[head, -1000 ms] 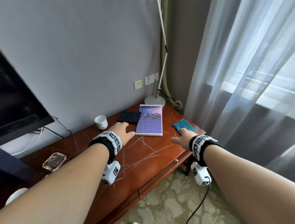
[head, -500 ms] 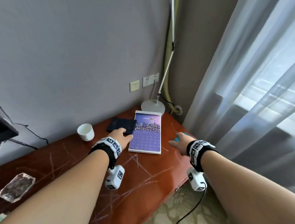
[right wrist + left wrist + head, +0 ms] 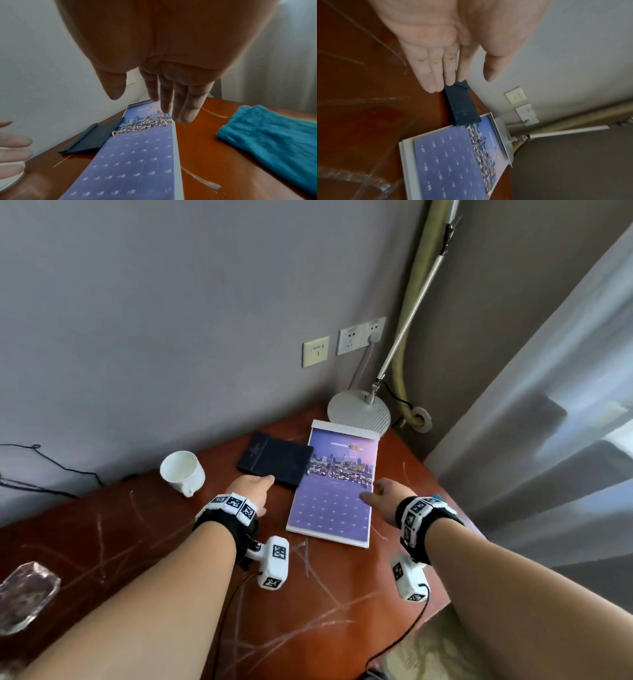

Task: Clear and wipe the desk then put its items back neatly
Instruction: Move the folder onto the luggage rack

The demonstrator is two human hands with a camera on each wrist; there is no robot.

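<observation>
Desk (image 3: 308, 594) things sit at the far right corner of the red-brown wooden top, which has pale scratch marks on it. A purple calendar (image 3: 334, 484) lies flat there. It has a city picture on its far half and rows of numbers on its near half. A dark blue folder (image 3: 274, 458) lies just to the left of it, and its right edge touches the calendar. A white cup (image 3: 181, 472) stands further left, apart from the folder. The round white base of a lamp (image 3: 358, 414) sits right behind the calendar, by the wall. A blue-green cloth (image 3: 274, 138) lies on the desk to the right of the calendar, apart from it.

The left hand (image 3: 251, 491) is flat with straight fingers, and the fingertips (image 3: 450, 79) reach the near edge of the folder. It grips nothing. The right hand (image 3: 385, 496) is also flat and loose, with its fingers (image 3: 185, 108) over the right edge of the calendar. It holds nothing too. Whether it touches the page is hard to tell.

A clear glass dish (image 3: 25, 594) sits on the near left of the desk.
</observation>
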